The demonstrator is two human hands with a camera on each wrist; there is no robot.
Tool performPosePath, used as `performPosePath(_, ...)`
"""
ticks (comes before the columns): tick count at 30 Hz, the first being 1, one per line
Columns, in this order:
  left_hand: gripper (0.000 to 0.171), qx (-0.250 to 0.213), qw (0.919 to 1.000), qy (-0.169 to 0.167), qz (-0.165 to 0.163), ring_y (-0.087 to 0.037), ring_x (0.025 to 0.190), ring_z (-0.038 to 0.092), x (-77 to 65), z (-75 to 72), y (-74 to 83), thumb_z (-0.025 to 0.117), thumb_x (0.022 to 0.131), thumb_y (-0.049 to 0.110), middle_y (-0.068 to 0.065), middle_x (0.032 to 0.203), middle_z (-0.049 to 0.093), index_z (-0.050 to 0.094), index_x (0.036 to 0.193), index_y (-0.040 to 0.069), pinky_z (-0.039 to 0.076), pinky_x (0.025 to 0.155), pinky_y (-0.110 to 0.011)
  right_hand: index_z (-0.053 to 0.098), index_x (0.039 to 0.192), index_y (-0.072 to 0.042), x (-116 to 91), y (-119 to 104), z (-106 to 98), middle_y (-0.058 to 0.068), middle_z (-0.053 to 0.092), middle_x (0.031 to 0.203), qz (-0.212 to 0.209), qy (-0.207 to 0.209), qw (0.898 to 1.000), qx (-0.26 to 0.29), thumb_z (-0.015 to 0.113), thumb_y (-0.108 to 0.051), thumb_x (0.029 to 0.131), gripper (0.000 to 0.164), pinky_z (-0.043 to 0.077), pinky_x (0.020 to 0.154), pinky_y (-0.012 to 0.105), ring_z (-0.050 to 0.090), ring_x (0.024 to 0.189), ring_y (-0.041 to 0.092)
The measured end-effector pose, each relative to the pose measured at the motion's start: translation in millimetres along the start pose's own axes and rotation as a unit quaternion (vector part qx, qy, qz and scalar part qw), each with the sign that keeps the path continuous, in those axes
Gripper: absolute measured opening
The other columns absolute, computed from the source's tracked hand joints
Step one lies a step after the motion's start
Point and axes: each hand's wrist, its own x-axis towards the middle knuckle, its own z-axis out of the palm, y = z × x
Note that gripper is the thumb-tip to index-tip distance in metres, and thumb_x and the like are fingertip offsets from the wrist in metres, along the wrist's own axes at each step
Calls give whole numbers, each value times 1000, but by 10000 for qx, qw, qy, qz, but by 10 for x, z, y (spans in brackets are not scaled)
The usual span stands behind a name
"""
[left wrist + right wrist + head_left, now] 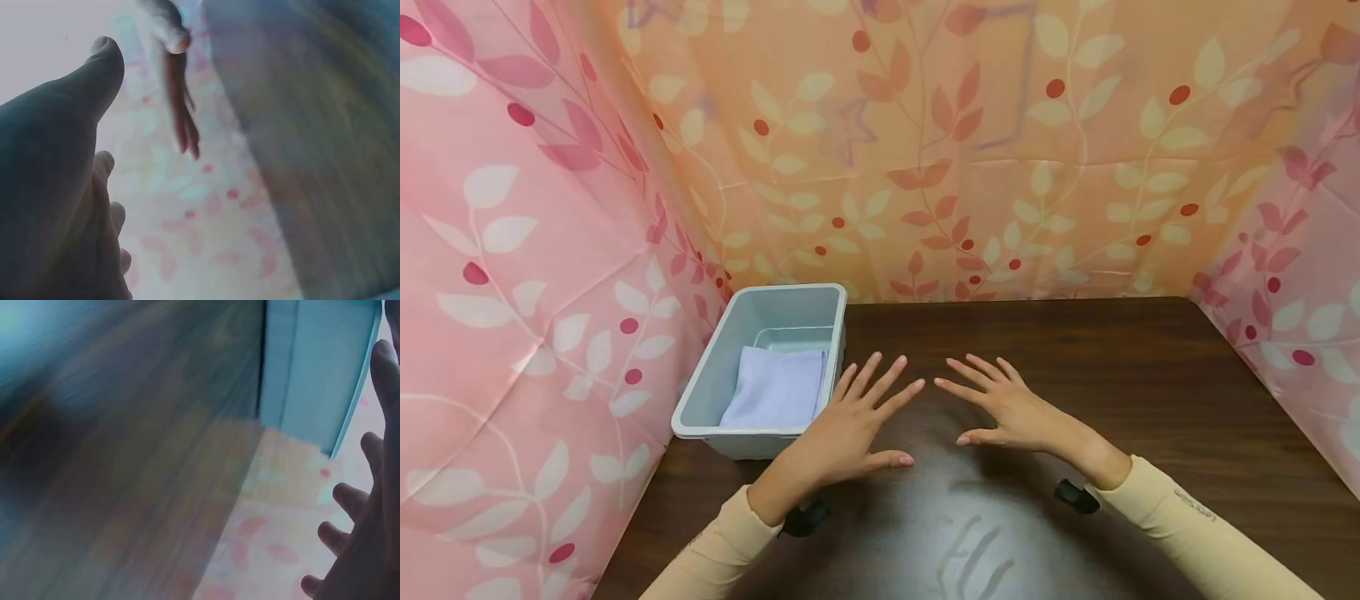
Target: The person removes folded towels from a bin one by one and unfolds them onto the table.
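Note:
My left hand (pixel 848 429) hovers over the table with its fingers spread, just right of a grey plastic tub (pixel 760 432). It holds nothing, and part of it overlaps the tub's near right corner in the head view. A folded lavender cloth (pixel 778 386) lies inside the tub, toward the near end. Facing it across a gap, my right hand (pixel 1017 412) also has spread fingers and nothing in them. In the left wrist view the right hand (pixel 178 94) appears edge-on and blurred. The tub's side (pixel 319 369) shows beyond the right hand's fingers in the right wrist view.
The dark wood-grain table (pixel 1112 350) carries a bright glare and smear marks (pixel 973 558) near its front. Orange leaf-patterned fabric (pixel 925 150) hangs behind it, with pink patterned fabric (pixel 497 333) along the left and more on the right. Small black wrist mounts (pixel 1077 497) sit beneath both wrists.

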Motion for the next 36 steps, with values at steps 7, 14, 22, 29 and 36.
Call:
performPosePath(7,96,-113,9969,482,-605,-33,157,-9,-277,-169,-214,59,86,68,5,169,-10,5,159,36,5,122,-63,26,157,-30,516,-173,-30,4,29,165,-330,101,9978,563,64,-59,87,85,19,117,68,24,153,33)
performPosePath(14,99,-147,9896,603,-1295,-36,156,-8,-591,-263,-515,63,85,66,3,170,-7,5,159,37,5,121,-66,39,153,-17,1119,-322,-81,4,45,156,-626,455,9909,1103,71,-45,88,78,30,118,56,41,145,29)
performPosePath(22,97,-454,9771,631,-1980,-44,154,-6,-949,-303,-789,63,87,61,-9,169,-3,7,160,31,4,117,-71,41,152,-20,1851,-608,-231,1,51,151,-597,216,9888,1353,68,-48,91,72,37,118,40,46,141,20)
performPosePath(29,95,-551,9578,594,-2759,-50,151,-8,-1192,-324,-963,55,91,64,-19,168,1,5,161,25,0,115,-73,36,154,-20,2344,-799,-360,-2,45,156,-425,-258,9862,1580,61,-53,93,74,33,121,33,40,146,14)
performPosePath(36,97,-565,9390,614,-3336,-58,146,2,-1322,-340,-1027,56,90,64,-27,165,3,12,160,13,4,111,-75,41,152,-17,2707,-922,-337,-1,46,155,-301,-387,9828,1782,62,-52,93,71,33,120,30,40,146,13)
